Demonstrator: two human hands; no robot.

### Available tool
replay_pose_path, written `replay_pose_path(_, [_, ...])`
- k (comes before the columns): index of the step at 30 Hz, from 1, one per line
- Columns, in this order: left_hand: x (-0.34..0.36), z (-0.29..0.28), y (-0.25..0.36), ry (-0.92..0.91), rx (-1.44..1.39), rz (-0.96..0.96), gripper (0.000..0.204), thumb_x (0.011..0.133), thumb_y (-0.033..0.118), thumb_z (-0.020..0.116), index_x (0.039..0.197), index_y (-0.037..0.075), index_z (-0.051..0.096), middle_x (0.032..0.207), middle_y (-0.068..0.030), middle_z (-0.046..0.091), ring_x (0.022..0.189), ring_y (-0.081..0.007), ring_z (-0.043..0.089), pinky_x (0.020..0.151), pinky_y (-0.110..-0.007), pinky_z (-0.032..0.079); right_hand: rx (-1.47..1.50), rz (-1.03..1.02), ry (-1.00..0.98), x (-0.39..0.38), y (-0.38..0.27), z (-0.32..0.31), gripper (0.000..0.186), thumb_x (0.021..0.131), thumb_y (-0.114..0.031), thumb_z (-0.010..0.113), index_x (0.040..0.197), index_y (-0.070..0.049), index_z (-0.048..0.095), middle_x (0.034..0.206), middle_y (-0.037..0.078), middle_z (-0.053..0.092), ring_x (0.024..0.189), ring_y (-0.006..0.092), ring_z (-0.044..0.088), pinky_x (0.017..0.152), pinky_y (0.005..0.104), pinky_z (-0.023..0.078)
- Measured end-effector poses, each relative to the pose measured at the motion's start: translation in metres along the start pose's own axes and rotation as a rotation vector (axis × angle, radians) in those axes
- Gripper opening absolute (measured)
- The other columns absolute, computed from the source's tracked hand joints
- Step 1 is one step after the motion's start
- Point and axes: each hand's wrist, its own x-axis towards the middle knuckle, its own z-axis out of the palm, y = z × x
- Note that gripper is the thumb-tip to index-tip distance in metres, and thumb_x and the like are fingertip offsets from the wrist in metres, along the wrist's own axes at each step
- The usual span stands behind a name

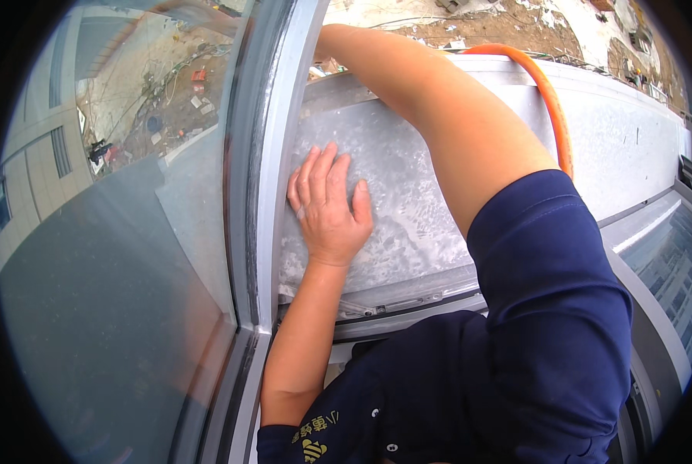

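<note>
My left hand (330, 205) lies flat, fingers stretched out, on a wet-looking grey sill (408, 201) outside the window opening. Nothing is in it. The right arm (454, 131) reaches far out over the sill and bends left, passing behind the upper part of the grey window frame (284, 155). Past the wrist, the frame covers that hand. A blurred skin-coloured shape shows through the window pane (114, 309) at the upper left, but its fingers cannot be made out.
An orange hose (551, 100) loops over the outer edge of a pale ledge (624, 131) to the right. Far below lies ground (477, 31) strewn with debris. Another glass panel (671, 255) stands at the right. Metal window hardware (377, 311) runs along the near sill.
</note>
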Motion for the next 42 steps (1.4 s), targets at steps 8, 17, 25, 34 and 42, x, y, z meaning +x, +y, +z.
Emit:
replay_pose_path(8, [-0.001, 0.0, 0.0, -0.005, 0.012, -0.001, 0.042, 0.081, 0.015, 0.066, 0.12, 0.004, 0.057, 0.134, -0.0123, 0.054, 0.129, -0.0328, 0.046, 0.109, -0.047, 0.029, -0.023, -0.003, -0.01, 0.0, 0.012, -0.002, 0.026, 0.082, -0.012, 0.057, 0.1, -0.009, 0.075, 0.097, 0.014, 0.072, 0.087, 0.0279, 0.068, 0.072, 0.0432, 0.052])
replay_pose_path(17, [-0.002, 0.0, -0.001, -0.017, 0.02, -0.01, 0.042, 0.081, 0.015, 0.066, 0.121, 0.004, 0.057, 0.135, -0.0114, 0.054, 0.13, -0.0321, 0.046, 0.109, -0.047, 0.029, -0.059, -0.001, -0.001, 0.009, 0.015, 0.004, 0.025, 0.082, -0.015, 0.058, 0.1, -0.011, 0.075, 0.097, 0.013, 0.072, 0.087, 0.0277, 0.068, 0.072, 0.0432, 0.052])
replay_pose_path(25, [-0.002, -0.001, -0.001, -0.016, 0.016, -0.018, 0.042, 0.081, 0.015, 0.066, 0.12, 0.004, 0.058, 0.135, -0.0115, 0.054, 0.13, -0.0319, 0.046, 0.108, -0.047, 0.03, -0.131, 0.004, -0.005, 0.021, 0.018, 0.008, 0.024, 0.082, -0.017, 0.06, 0.1, -0.013, 0.076, 0.097, 0.012, 0.072, 0.087, 0.0275, 0.068, 0.072, 0.0432, 0.052])
replay_pose_path(34, [-0.002, -0.001, -0.002, -0.015, 0.004, -0.027, 0.041, 0.081, 0.015, 0.066, 0.119, 0.003, 0.059, 0.135, -0.0117, 0.054, 0.129, -0.032, 0.046, 0.108, -0.047, 0.03, -0.17, -0.03, -0.051, 0.064, 0.057, 0.039, 0.021, 0.083, -0.025, 0.061, 0.093, -0.014, 0.076, 0.086, 0.006, 0.071, 0.075, 0.027, 0.063, 0.067, 0.0442, 0.05])
replay_pose_path(42, [-0.004, -0.001, -0.001, -0.011, 0.011, -0.047, 0.041, 0.08, 0.015, 0.067, 0.119, 0.004, 0.059, 0.134, -0.0115, 0.054, 0.129, -0.0319, 0.046, 0.108, -0.047, 0.03, -0.145, -0.003, 0.011, 0.0, 0.034, 0.005, 0.02, 0.081, -0.021, 0.06, 0.09, -0.013, 0.076, 0.087, 0.009, 0.071, 0.074, 0.0287, 0.065, 0.065, 0.0444, 0.049])
